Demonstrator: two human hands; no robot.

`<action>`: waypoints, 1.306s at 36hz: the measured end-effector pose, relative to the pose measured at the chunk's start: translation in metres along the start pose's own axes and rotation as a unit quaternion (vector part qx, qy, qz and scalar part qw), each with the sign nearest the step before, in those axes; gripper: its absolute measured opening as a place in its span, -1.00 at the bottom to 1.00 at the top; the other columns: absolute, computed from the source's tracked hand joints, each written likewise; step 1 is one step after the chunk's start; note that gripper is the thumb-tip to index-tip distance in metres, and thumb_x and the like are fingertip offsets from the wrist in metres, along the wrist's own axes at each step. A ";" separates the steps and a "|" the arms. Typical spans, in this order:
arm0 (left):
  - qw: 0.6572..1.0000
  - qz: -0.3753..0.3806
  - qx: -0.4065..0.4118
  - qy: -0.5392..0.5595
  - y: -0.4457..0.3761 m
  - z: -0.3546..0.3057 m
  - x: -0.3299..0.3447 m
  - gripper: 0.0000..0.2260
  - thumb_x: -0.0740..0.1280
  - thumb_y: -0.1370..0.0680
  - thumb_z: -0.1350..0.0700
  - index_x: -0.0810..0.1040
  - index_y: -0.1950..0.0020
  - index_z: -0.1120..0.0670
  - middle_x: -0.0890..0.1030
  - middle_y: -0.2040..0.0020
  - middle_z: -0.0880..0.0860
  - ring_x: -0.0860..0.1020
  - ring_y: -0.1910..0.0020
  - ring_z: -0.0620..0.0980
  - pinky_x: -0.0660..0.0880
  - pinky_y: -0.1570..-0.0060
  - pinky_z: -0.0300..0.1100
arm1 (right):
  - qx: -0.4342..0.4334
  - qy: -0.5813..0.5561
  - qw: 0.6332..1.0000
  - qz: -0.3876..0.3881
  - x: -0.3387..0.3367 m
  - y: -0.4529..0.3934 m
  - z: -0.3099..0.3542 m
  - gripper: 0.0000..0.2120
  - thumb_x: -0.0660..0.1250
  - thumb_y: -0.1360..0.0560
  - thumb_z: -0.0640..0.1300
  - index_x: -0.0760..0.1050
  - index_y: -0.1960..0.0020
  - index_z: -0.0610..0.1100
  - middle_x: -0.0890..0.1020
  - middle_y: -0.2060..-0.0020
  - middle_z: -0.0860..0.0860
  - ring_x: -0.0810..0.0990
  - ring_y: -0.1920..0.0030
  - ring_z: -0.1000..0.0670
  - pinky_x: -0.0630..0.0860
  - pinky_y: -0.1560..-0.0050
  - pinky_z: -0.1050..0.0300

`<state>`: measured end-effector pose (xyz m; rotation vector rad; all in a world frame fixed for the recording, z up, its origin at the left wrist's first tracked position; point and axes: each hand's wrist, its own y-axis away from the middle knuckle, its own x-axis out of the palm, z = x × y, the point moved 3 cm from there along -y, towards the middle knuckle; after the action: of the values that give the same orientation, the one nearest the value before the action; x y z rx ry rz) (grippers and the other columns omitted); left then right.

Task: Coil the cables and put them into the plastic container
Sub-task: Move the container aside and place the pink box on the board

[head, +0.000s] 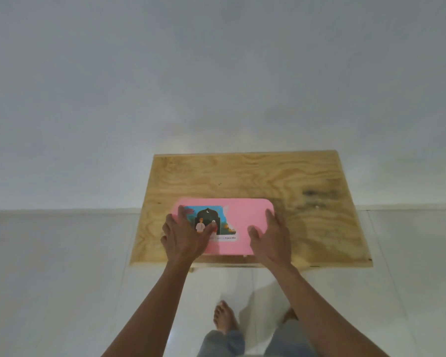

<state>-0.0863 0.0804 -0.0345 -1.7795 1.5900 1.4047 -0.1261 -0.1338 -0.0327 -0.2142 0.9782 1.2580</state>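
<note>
While both hands lie on top of it, the pink lid (242, 222) of the plastic container covers the box completely, so nothing of the inside shows and no cable can be seen. The container sits on the plywood worktop (242, 173) toward its near edge, closer to the near left corner than to the right one, with its front side almost flush with that near edge.

The left hand (183, 238) rests flat on the left end of the lid, fingers spread and fairly straight, the outer fingers reaching over the lid's left edge and the thumb stretched across a colourful printed sticker (211, 222). The sticker shows a dark arch with a crescent, small figures and a strip of tiny text that is too blurred to read in full. The right hand (271, 238) rests on the right end of the lid, palm down, fingers extended along the right edge and thumb pointing inward; it grips nothing. Neither hand curls round anything; both are released and pressed flat on the lid.

The far right part of the worktop carries a dark smudged stain (317, 194). Below the near edge, a pale tiled floor (62, 279) shows the person's bare foot (224, 318) and grey trouser legs (224, 343). A plain white wall (216, 73) rises behind the worktop.
</note>
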 end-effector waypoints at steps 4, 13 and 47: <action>1.000 0.011 0.005 0.005 0.003 0.009 0.010 -0.20 0.47 -0.37 -0.31 0.21 -0.45 -0.02 0.33 -0.34 0.16 0.31 -0.40 0.24 0.32 -0.29 0.17 | 0.022 -0.004 1.000 0.010 0.014 0.006 -0.008 -0.32 0.29 -0.58 0.00 0.10 -0.59 -0.13 0.18 -0.56 -0.14 0.19 -0.54 -0.15 0.20 -0.47 0.05; 0.999 0.004 0.015 0.042 0.005 0.029 0.021 -0.11 0.48 -0.34 -0.32 0.16 -0.51 -0.03 0.29 -0.41 0.17 0.28 -0.42 0.25 0.31 -0.33 0.21 | 0.013 -0.016 1.000 -0.004 0.025 0.014 -0.016 -0.31 0.31 -0.57 -0.03 0.07 -0.59 -0.11 0.10 -0.58 -0.11 0.09 -0.57 -0.10 0.11 -0.52 0.06; 0.982 -0.067 0.160 -0.071 0.004 0.051 0.034 -0.14 0.18 -0.48 -0.44 0.07 -0.61 0.02 0.06 -0.65 0.10 0.11 -0.59 0.16 0.36 -0.31 0.24 | -0.073 0.079 0.992 -0.069 0.052 0.017 -0.031 -0.33 0.16 -0.59 0.19 -0.07 -0.60 0.13 -0.10 -0.61 0.03 0.10 -0.56 -0.15 0.32 -0.41 -0.12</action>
<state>-0.1160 0.1016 -0.0842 -1.5323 1.4928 1.1158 -0.1571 -0.1113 -0.0826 -0.4927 0.9892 1.1992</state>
